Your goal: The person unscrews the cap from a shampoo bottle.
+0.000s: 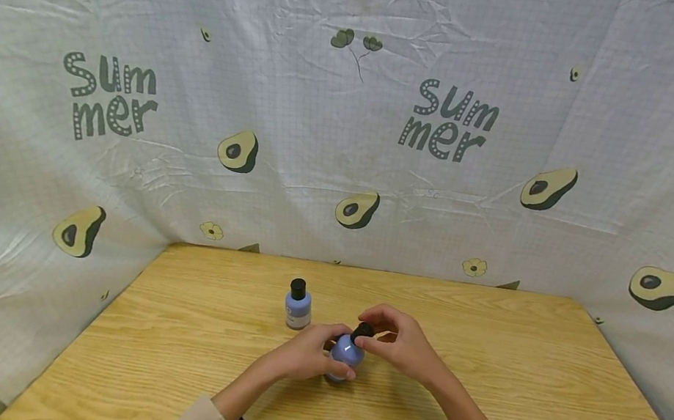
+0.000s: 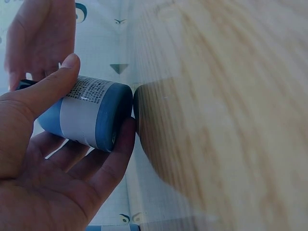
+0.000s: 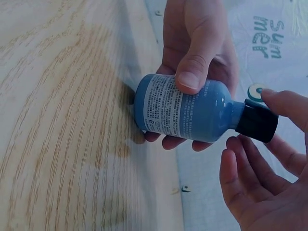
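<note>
Blue bottle (image 1: 347, 351): between the hands at the table's near middle; whether its base touches the table (image 1: 547, 394) I cannot tell.
Long axis: near upright, top tilted right, toward the right hand (image 1: 404, 344).
Left hand (image 1: 307, 355): nearer the body, thumb across it, fingers curled behind.
Black cap (image 1: 363, 329): just left of the right palm, thumb and forefinger pinching it, other fingers spread.
Second bottle (image 1: 297, 311): upright, far left of the first.
</note>
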The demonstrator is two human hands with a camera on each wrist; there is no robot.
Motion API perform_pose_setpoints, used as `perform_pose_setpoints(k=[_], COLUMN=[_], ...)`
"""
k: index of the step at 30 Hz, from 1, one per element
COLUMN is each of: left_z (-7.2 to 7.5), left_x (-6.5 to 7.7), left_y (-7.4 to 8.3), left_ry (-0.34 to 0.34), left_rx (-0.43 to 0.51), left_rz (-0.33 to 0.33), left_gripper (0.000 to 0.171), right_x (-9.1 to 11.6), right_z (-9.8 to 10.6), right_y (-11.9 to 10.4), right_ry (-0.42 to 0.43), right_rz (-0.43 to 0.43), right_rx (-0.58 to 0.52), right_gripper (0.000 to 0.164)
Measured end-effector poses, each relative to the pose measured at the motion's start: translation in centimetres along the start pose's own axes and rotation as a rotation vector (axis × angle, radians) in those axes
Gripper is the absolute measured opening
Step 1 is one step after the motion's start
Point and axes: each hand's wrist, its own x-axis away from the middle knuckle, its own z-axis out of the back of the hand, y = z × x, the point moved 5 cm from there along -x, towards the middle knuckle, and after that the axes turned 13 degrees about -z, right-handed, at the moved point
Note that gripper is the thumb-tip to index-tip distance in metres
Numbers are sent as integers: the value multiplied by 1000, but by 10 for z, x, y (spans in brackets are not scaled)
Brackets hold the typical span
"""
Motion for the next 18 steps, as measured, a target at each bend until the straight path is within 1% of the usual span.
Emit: perform_pose_setpoints(k=[4, 10, 15, 18], left_z=[0, 0, 0, 1], left_x=[0, 0, -1, -1], left_y=[0, -1, -2, -2], left_ry=[-1, 2, 5, 4], left_rx=[2, 0, -8, -9], left_rz=[-1, 3, 3, 7], left_gripper=[47, 49, 50, 51], right_x=[-1, 0, 0, 0], right_z=[0, -1, -1, -1], right_y=[3, 1, -1, -2], right_ry=[7, -15, -32, -32], right_rz=[-10, 3, 35, 31], right_rx=[-1, 4, 9, 8], right_gripper=[32, 27, 29, 32])
